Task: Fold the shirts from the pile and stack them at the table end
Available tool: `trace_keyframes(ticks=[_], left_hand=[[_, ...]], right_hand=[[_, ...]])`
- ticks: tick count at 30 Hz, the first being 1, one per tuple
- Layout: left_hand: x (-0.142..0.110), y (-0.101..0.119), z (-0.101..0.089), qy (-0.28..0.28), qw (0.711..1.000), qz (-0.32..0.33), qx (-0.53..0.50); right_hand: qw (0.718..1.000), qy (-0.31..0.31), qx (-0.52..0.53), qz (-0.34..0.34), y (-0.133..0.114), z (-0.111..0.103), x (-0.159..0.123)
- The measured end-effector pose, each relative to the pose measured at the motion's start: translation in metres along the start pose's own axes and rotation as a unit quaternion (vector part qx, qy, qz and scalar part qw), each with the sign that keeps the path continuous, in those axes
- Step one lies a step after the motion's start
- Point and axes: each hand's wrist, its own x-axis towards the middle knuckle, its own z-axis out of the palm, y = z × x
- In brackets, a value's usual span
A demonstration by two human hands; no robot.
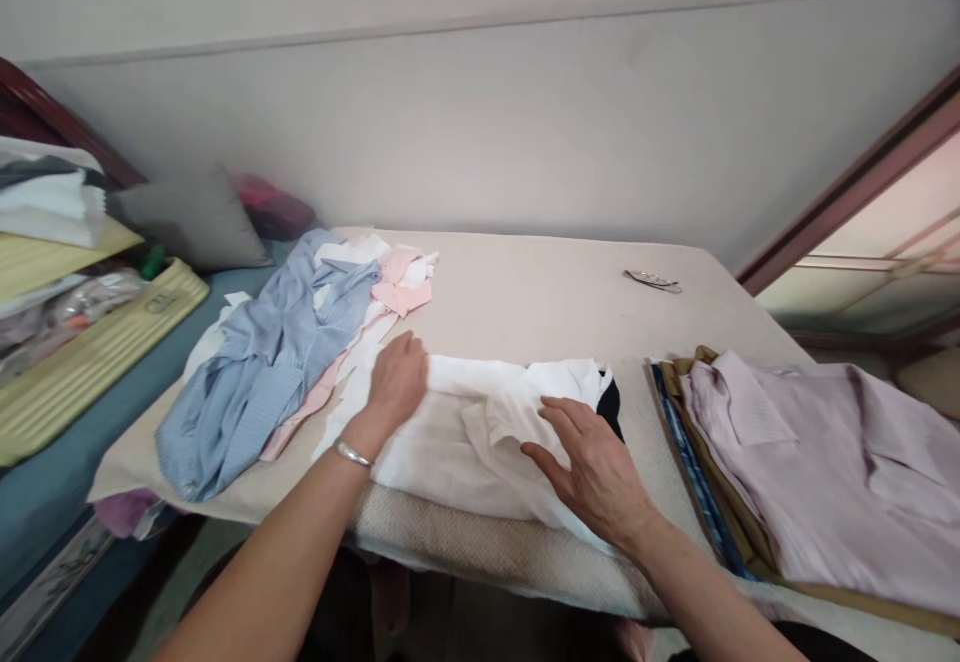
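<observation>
A thin white garment (457,442) lies spread across the front middle of the padded table. My left hand (401,377), with a silver bangle at its wrist, is closed at the garment's upper left edge; the fingertips are hidden beneath it. Over the garment's right part, my right hand (589,457) is open, thumb and fingers apart, close above a crumpled fold. A black piece (611,404) shows at the garment's right end, beyond the right fingers.
To the left is a loose heap with a blue striped shirt (277,362) and pink cloth (405,277). A folded stack topped by a pale lilac shirt (825,472) sits at the right. Eyeglasses (652,281) lie at the back, before the wall (480,132).
</observation>
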Motion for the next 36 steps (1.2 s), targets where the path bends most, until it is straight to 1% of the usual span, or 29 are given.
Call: trace_keyframes(ticks=[1, 2, 4, 6, 8, 11, 13, 15, 18, 20, 23, 26, 28, 30, 32, 34, 36], left_hand=[[-0.003, 0.011, 0.008, 0.017, 0.999, 0.038, -0.02], [-0.006, 0.021, 0.018, 0.019, 0.997, 0.071, -0.035], [-0.014, 0.036, 0.039, -0.001, 0.992, 0.114, -0.051], [-0.021, 0.042, 0.057, -0.021, 0.99, 0.129, -0.057], [-0.025, 0.041, 0.069, -0.025, 0.989, 0.131, -0.057], [-0.026, 0.037, 0.076, -0.019, 0.99, 0.13, -0.056], [-0.026, 0.036, 0.077, -0.018, 0.99, 0.129, -0.054], [-0.025, 0.036, 0.077, -0.02, 0.99, 0.129, -0.053], [-0.025, 0.039, 0.077, -0.023, 0.99, 0.126, -0.053], [-0.024, 0.038, 0.075, -0.031, 0.99, 0.126, -0.052], [-0.019, 0.033, 0.069, -0.065, 0.988, 0.132, -0.053], [-0.01, 0.02, 0.055, -0.118, 0.982, 0.133, -0.058], [-0.003, 0.008, 0.041, -0.143, 0.979, 0.128, -0.07], [0.004, -0.007, 0.023, -0.153, 0.979, 0.104, -0.086], [0.01, -0.027, 0.002, -0.159, 0.982, 0.047, -0.094], [0.013, -0.052, -0.02, -0.167, 0.982, -0.04, -0.081], [0.01, -0.079, -0.039, -0.174, 0.975, -0.127, -0.055]], right_hand=[[1.0, 0.006, -0.008, -0.001, -0.004, 0.005, 0.005], [1.0, 0.002, -0.019, 0.004, -0.006, 0.011, 0.01], [0.998, -0.017, -0.048, 0.026, -0.006, 0.027, 0.021], [0.994, -0.039, -0.078, 0.065, 0.001, 0.045, 0.029], [0.986, -0.06, -0.106, 0.111, 0.012, 0.061, 0.033], [0.976, -0.075, -0.137, 0.149, 0.026, 0.075, 0.034], [0.975, -0.085, -0.141, 0.151, 0.029, 0.075, 0.034], [0.974, -0.093, -0.134, 0.156, 0.028, 0.07, 0.037], [0.974, -0.071, -0.13, 0.17, 0.027, 0.065, 0.042], [0.971, -0.052, -0.134, 0.189, 0.031, 0.067, 0.042], [0.966, -0.052, -0.145, 0.206, 0.042, 0.074, 0.041], [0.962, -0.078, -0.144, 0.217, 0.048, 0.069, 0.046], [0.959, -0.121, -0.114, 0.229, 0.044, 0.058, 0.052], [0.962, -0.146, -0.079, 0.218, 0.03, 0.049, 0.056], [0.973, -0.141, -0.065, 0.171, 0.01, 0.05, 0.053], [0.982, -0.136, -0.072, 0.109, -0.012, 0.061, 0.044], [0.981, -0.16, -0.078, 0.071, -0.029, 0.073, 0.033]])
